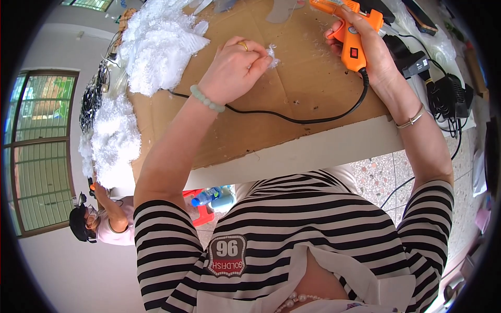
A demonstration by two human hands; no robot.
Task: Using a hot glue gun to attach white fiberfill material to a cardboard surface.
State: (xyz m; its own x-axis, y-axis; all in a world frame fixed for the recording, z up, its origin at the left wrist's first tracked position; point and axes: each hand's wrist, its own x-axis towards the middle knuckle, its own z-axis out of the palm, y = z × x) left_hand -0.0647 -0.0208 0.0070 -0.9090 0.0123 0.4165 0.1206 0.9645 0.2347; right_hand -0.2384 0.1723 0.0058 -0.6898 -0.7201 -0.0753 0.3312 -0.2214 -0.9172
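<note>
Orange glue gun (353,46) sits in your right hand (377,57), which wraps round it; your left hand (235,68), well apart to its left, pinches a small white tuft (272,56), a gold ring (242,45) on one finger.

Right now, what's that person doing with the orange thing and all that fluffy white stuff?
The person's right hand is holding an orange glue gun, and its black cord curves across the cardboard. The left hand seems to pinch a small white tuft above the cardboard. More fluffy white material is heaped to the left.
</note>
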